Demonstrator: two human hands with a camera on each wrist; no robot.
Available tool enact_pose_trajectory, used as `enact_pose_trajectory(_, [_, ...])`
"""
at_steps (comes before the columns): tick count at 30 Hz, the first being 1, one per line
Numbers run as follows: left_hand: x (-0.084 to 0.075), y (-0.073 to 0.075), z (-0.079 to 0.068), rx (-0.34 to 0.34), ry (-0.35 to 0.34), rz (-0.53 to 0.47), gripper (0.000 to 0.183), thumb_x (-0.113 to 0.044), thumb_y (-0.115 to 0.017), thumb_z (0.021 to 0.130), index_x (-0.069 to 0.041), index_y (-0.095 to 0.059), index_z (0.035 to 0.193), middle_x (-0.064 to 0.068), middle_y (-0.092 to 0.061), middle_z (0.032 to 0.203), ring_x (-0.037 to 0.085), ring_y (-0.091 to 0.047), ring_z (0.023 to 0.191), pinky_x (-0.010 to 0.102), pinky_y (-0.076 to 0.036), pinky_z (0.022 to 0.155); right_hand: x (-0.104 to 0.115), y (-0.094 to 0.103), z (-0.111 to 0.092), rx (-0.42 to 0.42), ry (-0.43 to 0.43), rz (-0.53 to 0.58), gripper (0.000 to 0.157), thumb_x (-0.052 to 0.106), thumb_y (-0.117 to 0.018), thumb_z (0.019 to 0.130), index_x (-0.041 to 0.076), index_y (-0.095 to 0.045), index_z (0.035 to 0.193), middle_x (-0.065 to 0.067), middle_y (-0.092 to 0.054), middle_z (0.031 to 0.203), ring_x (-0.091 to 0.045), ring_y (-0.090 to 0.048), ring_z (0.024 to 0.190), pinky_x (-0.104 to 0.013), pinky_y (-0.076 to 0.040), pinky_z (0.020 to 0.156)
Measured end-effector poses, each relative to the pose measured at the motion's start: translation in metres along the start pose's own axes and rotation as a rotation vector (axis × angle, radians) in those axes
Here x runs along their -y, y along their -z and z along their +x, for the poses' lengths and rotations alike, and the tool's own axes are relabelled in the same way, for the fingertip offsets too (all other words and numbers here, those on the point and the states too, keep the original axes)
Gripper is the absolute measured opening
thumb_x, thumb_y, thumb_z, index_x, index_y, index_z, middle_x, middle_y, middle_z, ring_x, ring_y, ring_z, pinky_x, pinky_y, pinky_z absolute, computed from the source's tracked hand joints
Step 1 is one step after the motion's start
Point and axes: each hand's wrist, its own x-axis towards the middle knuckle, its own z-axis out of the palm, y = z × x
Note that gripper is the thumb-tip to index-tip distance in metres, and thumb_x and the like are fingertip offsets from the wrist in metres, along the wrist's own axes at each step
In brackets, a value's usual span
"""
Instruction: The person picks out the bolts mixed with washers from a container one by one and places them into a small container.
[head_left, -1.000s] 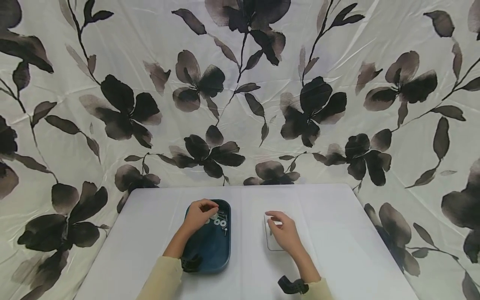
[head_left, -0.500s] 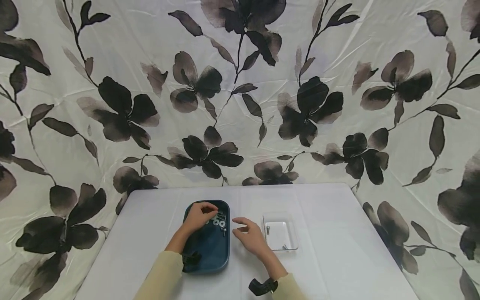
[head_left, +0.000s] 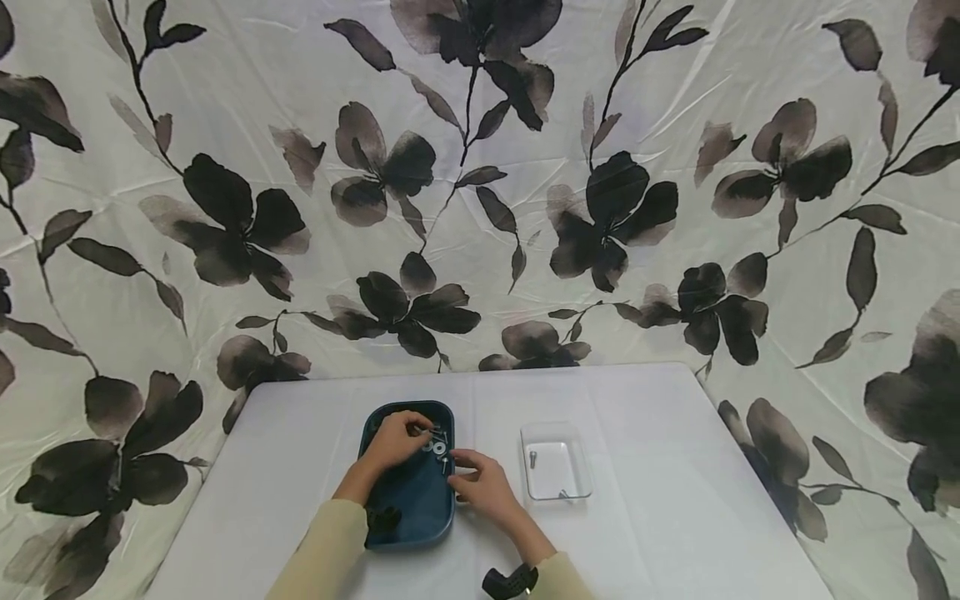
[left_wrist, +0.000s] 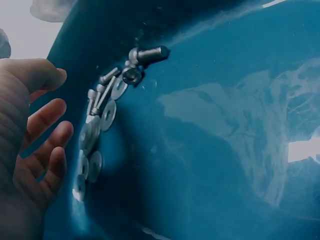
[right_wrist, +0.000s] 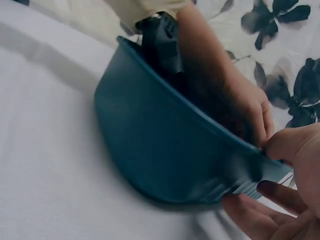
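Note:
A deep blue tray (head_left: 412, 508) holds several metal washers (left_wrist: 108, 116), small screws (left_wrist: 92, 100) and two thicker socket-head bolts (left_wrist: 152, 54) along its far wall. My left hand (head_left: 394, 442) reaches into the tray over these parts, its thumb and fingers apart and nothing between them in the left wrist view. At the tray's right rim is my right hand (head_left: 486, 487), fingers loosely bent; in the right wrist view its thumb lies by the rim and the fingertips (right_wrist: 235, 202) are near the outer wall. It shows no part in its grasp.
Right of the tray stands a clear plastic box (head_left: 583, 467) with a bolt (head_left: 533, 460) standing near its left wall and another small metal piece (head_left: 564, 494) at its front. A white table (head_left: 660, 517) carries both; a floral cloth (head_left: 480, 208) hangs behind.
My right hand has moved left from over the clear box to the tray's right rim, uncovering the box. The left hand stays in the tray, with its fingers slightly lower among the parts.

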Motion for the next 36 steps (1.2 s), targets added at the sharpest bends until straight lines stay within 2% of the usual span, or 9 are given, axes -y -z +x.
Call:
enact_pose_trajectory(2, [0.004,-0.003,0.001,-0.001,0.006,0.010,0.013,-0.008,-0.074,0.084,-0.012,-0.074,0.096,-0.001,-0.069,0.098,0.013,-0.065,0.081,0.035,-0.053,0.071,-0.002,-0.001,-0.001,-0.008,0.006,0.015,0.043,0.006,-0.063,0.093,-0.001,-0.053,0.134,-0.025,-0.058,0.126,-0.027,-0.068,0.097,-0.036,-0.057,0.068])
enact_pose_trajectory(5, [0.010,-0.006,0.003,0.001,0.019,0.024,0.012,-0.008,-0.074,0.083,-0.013,-0.074,0.095,-0.002,-0.069,0.097,0.011,-0.065,0.080,0.035,-0.054,0.072,0.011,-0.002,-0.005,-0.022,0.004,0.024,0.040,0.004,-0.061,0.093,-0.001,-0.055,0.133,-0.028,-0.056,0.127,-0.032,-0.067,0.097,-0.035,-0.057,0.068])
enact_pose_trajectory(9, [0.014,-0.006,0.009,0.011,0.011,0.046,0.015,-0.006,-0.076,0.080,-0.013,-0.074,0.094,-0.002,-0.068,0.094,0.011,-0.062,0.077,0.035,-0.052,0.071,0.012,-0.002,-0.001,-0.021,-0.007,0.015,0.041,0.004,-0.062,0.093,0.000,-0.055,0.133,-0.028,-0.054,0.130,-0.030,-0.067,0.099,-0.031,-0.056,0.070])
enact_pose_trajectory(12, [0.014,-0.006,0.015,0.014,-0.002,0.057,0.018,-0.006,-0.079,0.078,-0.011,-0.074,0.095,0.000,-0.067,0.095,0.013,-0.062,0.079,0.036,-0.052,0.072,-0.002,-0.001,0.008,-0.020,-0.006,0.011,0.043,0.006,-0.063,0.093,0.002,-0.054,0.135,-0.024,-0.055,0.131,-0.026,-0.067,0.100,-0.029,-0.056,0.071])
enact_pose_trajectory(14, [0.015,-0.006,0.016,0.022,0.015,0.070,0.020,-0.008,-0.081,0.077,-0.011,-0.075,0.096,0.000,-0.067,0.095,0.014,-0.061,0.081,0.036,-0.051,0.073,-0.005,-0.001,0.010,-0.015,-0.008,0.010,0.043,0.006,-0.063,0.093,0.002,-0.054,0.135,-0.023,-0.055,0.130,-0.025,-0.067,0.099,-0.030,-0.056,0.072])
enact_pose_trajectory(19, [0.020,-0.009,0.013,0.028,0.064,0.105,0.023,-0.012,-0.084,0.075,-0.012,-0.075,0.095,-0.001,-0.064,0.091,0.013,-0.056,0.079,0.034,-0.048,0.071,-0.008,-0.003,0.005,0.001,-0.025,0.039,0.043,0.006,-0.063,0.093,0.002,-0.054,0.135,-0.024,-0.056,0.129,-0.026,-0.067,0.100,-0.029,-0.056,0.073])
enact_pose_trajectory(28, [0.021,-0.012,0.013,0.040,0.011,0.171,0.019,-0.012,-0.082,0.077,-0.010,-0.076,0.095,-0.001,-0.059,0.080,0.013,-0.052,0.072,0.033,-0.046,0.066,-0.003,-0.003,0.001,-0.011,-0.028,0.041,0.043,0.007,-0.064,0.092,0.002,-0.054,0.134,-0.022,-0.057,0.129,-0.024,-0.067,0.100,-0.029,-0.055,0.073])
enact_pose_trajectory(32, [0.021,-0.012,0.012,0.035,0.019,0.173,0.023,-0.011,-0.081,0.078,-0.009,-0.075,0.100,0.001,-0.061,0.083,0.015,-0.053,0.074,0.034,-0.046,0.067,-0.002,-0.003,0.002,-0.006,-0.036,0.045,0.043,0.007,-0.063,0.093,0.002,-0.054,0.135,-0.024,-0.055,0.129,-0.027,-0.066,0.101,-0.029,-0.055,0.074])
enact_pose_trajectory(36, [0.020,-0.012,0.011,0.053,0.060,0.212,0.017,-0.015,-0.080,0.080,-0.010,-0.076,0.095,-0.001,-0.058,0.081,0.014,-0.050,0.072,0.033,-0.045,0.065,0.006,-0.002,-0.001,-0.006,-0.034,0.064,0.043,0.004,-0.063,0.092,-0.002,-0.054,0.133,-0.030,-0.053,0.128,-0.032,-0.066,0.101,-0.030,-0.056,0.073])
